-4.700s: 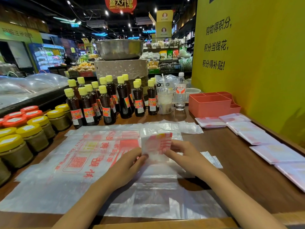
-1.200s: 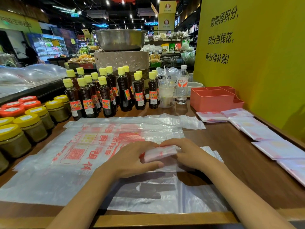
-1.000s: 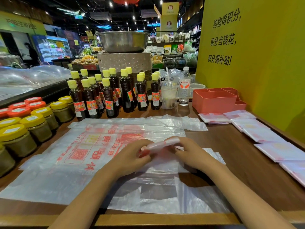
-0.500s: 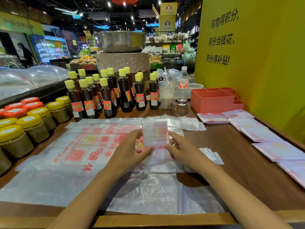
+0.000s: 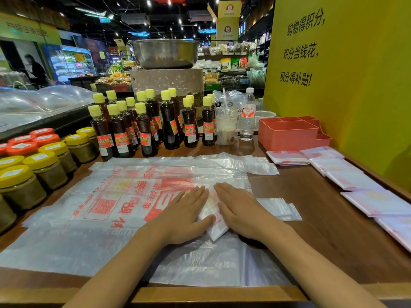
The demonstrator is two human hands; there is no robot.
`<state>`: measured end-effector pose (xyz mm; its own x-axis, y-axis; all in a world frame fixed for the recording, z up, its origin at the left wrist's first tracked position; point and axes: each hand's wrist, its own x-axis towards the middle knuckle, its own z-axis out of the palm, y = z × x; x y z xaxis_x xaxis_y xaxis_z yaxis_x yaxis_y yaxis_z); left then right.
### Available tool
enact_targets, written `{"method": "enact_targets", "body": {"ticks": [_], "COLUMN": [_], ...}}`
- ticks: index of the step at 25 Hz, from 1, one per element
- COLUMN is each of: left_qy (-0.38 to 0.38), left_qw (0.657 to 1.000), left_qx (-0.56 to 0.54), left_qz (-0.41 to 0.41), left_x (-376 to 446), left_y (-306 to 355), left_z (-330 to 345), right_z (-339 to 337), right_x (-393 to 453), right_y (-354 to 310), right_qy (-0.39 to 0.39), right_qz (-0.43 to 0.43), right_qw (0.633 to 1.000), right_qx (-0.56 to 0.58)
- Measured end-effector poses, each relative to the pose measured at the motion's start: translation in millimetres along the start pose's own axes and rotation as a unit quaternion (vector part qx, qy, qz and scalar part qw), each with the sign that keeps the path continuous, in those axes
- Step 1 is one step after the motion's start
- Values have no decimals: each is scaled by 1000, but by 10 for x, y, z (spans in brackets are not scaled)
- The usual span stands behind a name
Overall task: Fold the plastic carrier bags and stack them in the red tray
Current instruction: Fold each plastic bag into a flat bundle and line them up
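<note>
On the wooden counter (image 5: 311, 207), a folded bag (image 5: 212, 216) lies flat atop a spread stack of unfolded carrier bags (image 5: 115, 196). Its long axis runs toward and away from the person, near end angled slightly right. Left hand (image 5: 186, 216) and right hand (image 5: 242, 214) press it with straight, flat fingers, one on each side. Red tray (image 5: 289, 134) stands well apart, far right, with folded bags (image 5: 347, 176) lying beside it.

Both hands (image 5: 219, 213) flat, pressing folded bag (image 5: 212, 215).
</note>
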<state>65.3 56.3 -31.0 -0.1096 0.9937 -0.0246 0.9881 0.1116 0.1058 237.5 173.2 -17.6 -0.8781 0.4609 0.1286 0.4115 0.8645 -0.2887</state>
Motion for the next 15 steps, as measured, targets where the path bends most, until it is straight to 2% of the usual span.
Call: {"method": "enact_targets", "body": {"ticks": [3, 10, 13, 15], "left_qy": [-20, -37, -30, 7], "left_qw": [1000, 999, 1000, 1000], "left_qx": [4, 0, 0, -1], "left_qz": [-6, -10, -9, -9], "left_x": [2, -3, -14, -27], "left_y": [19, 45, 58, 67], "left_z": [-24, -68, -57, -27], "right_z": [62, 80, 102, 106], "right_x": [-11, 15, 7, 3], "right_y": [4, 12, 12, 60], "right_qy": [-62, -88, -69, 2], "right_qz": [7, 15, 21, 26], "right_qw": [997, 992, 995, 998], "right_qx": [-51, -85, -70, -55]}}
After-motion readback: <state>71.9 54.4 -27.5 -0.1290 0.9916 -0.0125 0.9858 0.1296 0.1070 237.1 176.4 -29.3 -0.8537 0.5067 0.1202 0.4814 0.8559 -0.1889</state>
